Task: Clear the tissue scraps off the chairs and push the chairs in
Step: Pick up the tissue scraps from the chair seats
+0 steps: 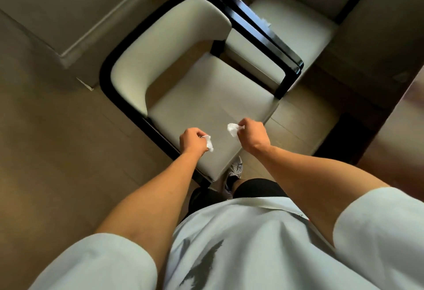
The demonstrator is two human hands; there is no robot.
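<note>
Scraps both in hand: left hand (191,141) pinches tissue scrap (208,144) at 7 o'clock over near chair (206,96) seat, right hand (252,135) pinches another scrap (232,129) at 5. I'd keep pinches tight, check far chair (296,28) at 1 o'clock.

— Can you read any word, number or label here?

— No, nothing is readable. The shirt (229,255) has a dark print on the front, but it is only brush-like strokes, not letters.

— And on the chairs?

— The near chair (183,78) and the far chair (298,25) show plain pale cushions and black frames, with no tag or brand to read.
</note>
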